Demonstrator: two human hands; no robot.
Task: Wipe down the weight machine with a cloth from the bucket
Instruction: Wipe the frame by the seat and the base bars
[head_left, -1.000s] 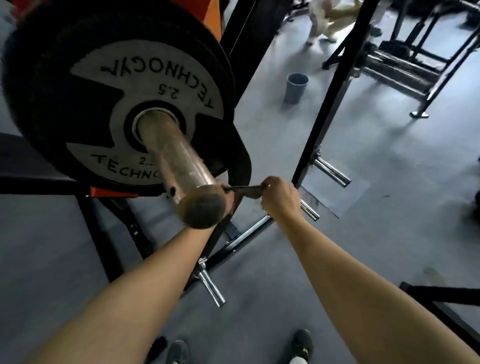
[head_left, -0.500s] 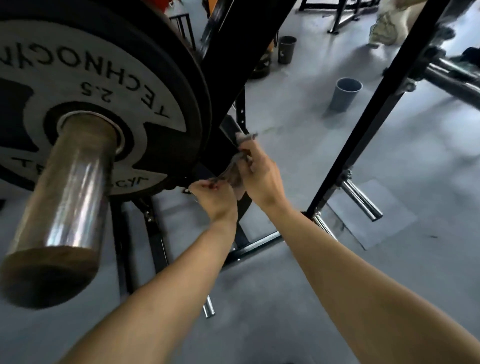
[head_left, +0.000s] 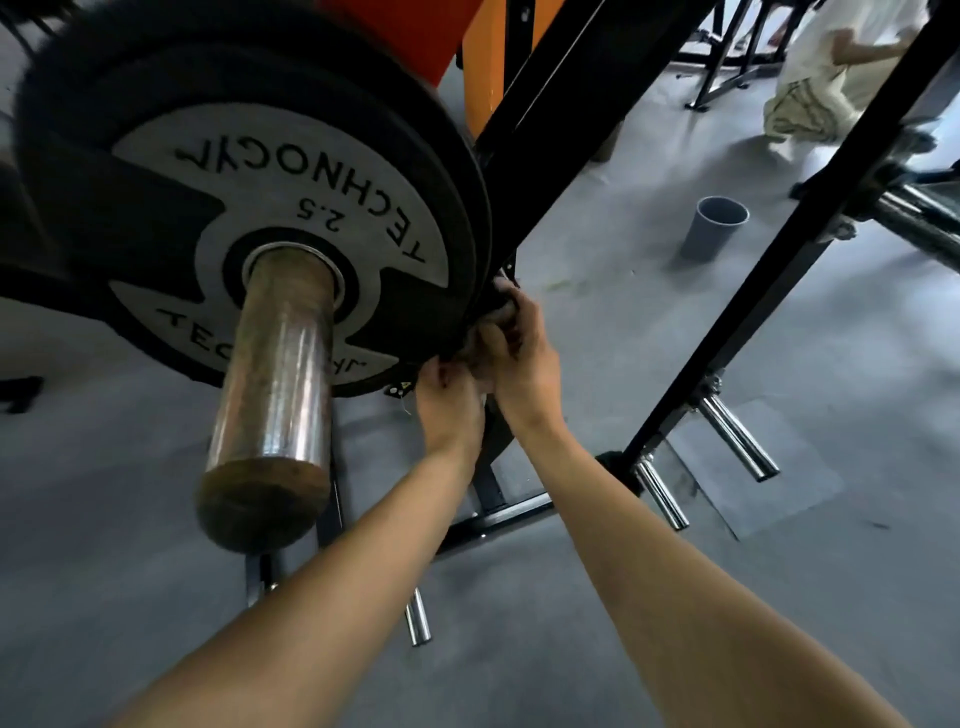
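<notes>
At rim of weight plate (head_left: 280, 208): left hand (head_left: 449, 410), right hand (head_left: 524, 364) moved up, both pinching bunched cloth (head_left: 500, 307).

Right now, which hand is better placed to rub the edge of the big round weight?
Probably the right hand: its fingers curl on the cloth at the weight plate rim; the left hand sits lower, beneath it.

This is a gym — a black weight plate (head_left: 249, 208) printed with a brand name and "2.5" sits on a thick steel bar (head_left: 275, 410), with more plates stacked behind it. A black steel frame (head_left: 779, 260) with an orange upright (head_left: 483, 67) stands on a plain grey floor (head_left: 779, 571), chrome pegs (head_left: 737, 441) sticking out near its base — and more metal frames (head_left: 727, 52) stand farther back.
</notes>
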